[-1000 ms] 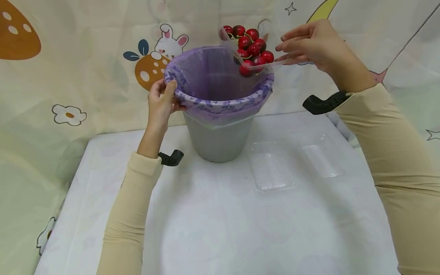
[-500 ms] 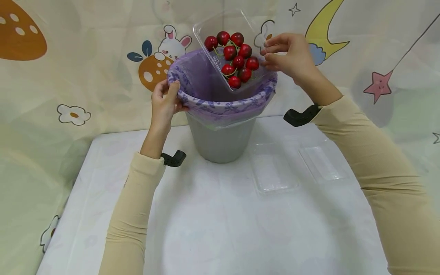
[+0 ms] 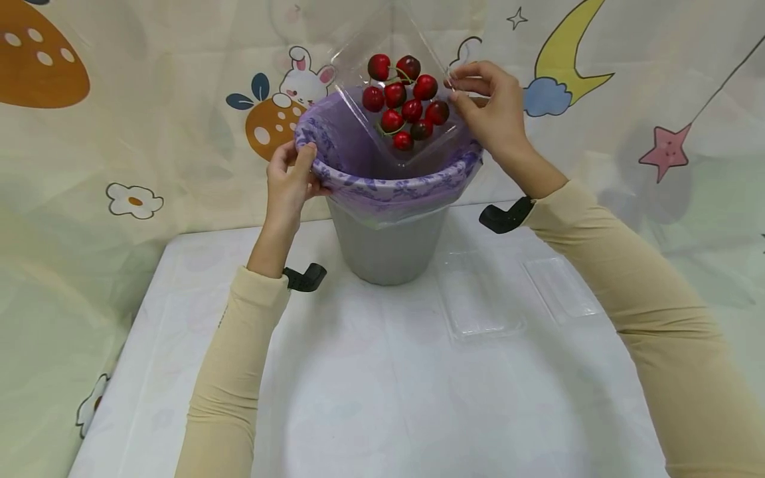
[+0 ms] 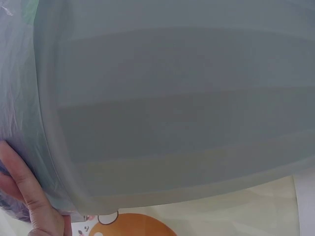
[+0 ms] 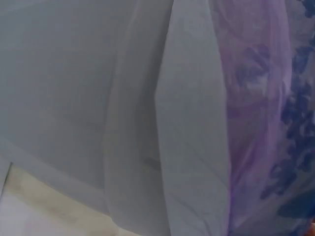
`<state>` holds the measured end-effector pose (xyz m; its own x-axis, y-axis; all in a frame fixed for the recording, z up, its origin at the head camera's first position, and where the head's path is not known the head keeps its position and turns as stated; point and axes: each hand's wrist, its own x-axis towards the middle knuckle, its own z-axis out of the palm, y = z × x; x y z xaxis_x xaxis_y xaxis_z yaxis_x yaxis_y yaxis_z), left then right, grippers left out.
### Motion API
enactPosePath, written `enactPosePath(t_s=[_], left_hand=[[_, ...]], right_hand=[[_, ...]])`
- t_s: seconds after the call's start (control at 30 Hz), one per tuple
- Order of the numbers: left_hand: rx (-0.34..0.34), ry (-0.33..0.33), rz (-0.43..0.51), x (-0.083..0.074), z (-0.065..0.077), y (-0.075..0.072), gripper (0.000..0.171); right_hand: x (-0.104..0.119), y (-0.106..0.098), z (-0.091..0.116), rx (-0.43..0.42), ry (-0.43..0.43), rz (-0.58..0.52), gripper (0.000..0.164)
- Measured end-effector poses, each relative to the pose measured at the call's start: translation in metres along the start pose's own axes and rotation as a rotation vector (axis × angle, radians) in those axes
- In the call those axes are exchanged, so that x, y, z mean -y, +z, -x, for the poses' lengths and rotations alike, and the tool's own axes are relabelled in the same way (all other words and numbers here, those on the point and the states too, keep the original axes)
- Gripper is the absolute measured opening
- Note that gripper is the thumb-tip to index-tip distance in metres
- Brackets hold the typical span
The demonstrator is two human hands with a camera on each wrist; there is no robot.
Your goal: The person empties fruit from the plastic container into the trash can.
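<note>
With thumb and fingers, my left hand [image 3: 289, 176] grips the left rim of a grey bin [image 3: 388, 249] lined with a purple floral bag [image 3: 394, 194]. In the left wrist view its fingers [image 4: 30, 191] lie on the bag beside the bin's wall [image 4: 177, 113]. My right hand [image 3: 499, 109] pinches the right edge of a clear plastic box [image 3: 397, 33]. The box is tilted steeply over the bin's mouth, its lower corner below rim level. Several red cherries [image 3: 412, 109] with green stems show in it. Bin and bag fill the right wrist view.
Two clear plastic trays stand on the white tabletop: one tray [image 3: 481, 325] right of the bin, another tray [image 3: 564, 292] farther right, partly behind the right sleeve [image 3: 633, 292]. A cartoon-printed cloth [image 3: 179, 99] hangs right behind the bin.
My right hand has moved left and slightly lower, bringing the box of cherries over the bin's mouth and tilting it. My left hand keeps its grip on the rim.
</note>
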<state>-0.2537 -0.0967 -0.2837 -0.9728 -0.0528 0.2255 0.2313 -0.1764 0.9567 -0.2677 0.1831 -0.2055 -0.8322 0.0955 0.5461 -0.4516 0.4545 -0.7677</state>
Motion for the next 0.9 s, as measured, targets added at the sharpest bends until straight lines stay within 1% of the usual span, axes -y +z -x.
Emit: enactPosePath(t_s=[0.13, 0.3, 0.33, 0.5, 0.57, 0.63, 0.77, 0.9], left_hand=[[0.001, 0.003, -0.006, -0.0005, 0.0, 0.0005, 0.046], [0.005, 0.004, -0.005, -0.0002, 0.0005, 0.0013, 0.046], [0.005, 0.004, -0.006, -0.0001, 0.0007, 0.0012, 0.047], [-0.001, -0.003, -0.008, -0.0003, 0.0013, 0.0003, 0.048], [-0.002, -0.003, -0.008, -0.0002, 0.0013, -0.0001, 0.047], [-0.005, -0.004, -0.007, -0.0001, 0.0014, -0.0004, 0.047], [-0.005, -0.008, -0.013, -0.0005, 0.0018, -0.0002, 0.047], [-0.008, -0.016, -0.013, -0.0005, 0.0017, -0.0003, 0.048]], right_hand=[[-0.0029, 0.0033, -0.0001, -0.047, -0.071, -0.041, 0.025], [-0.0076, 0.0064, 0.0013, -0.092, -0.163, -0.062, 0.024], [-0.008, 0.0069, 0.0018, -0.1, -0.18, -0.063, 0.023], [-0.0092, 0.0079, 0.0053, -0.124, -0.317, -0.043, 0.021], [-0.0096, 0.0078, 0.0057, -0.133, -0.351, -0.038, 0.02], [-0.009, 0.0075, 0.0059, -0.143, -0.343, -0.035, 0.02], [-0.0059, 0.0062, 0.0058, -0.156, -0.279, -0.041, 0.022], [-0.0044, 0.0046, 0.006, -0.157, -0.261, -0.055, 0.023]])
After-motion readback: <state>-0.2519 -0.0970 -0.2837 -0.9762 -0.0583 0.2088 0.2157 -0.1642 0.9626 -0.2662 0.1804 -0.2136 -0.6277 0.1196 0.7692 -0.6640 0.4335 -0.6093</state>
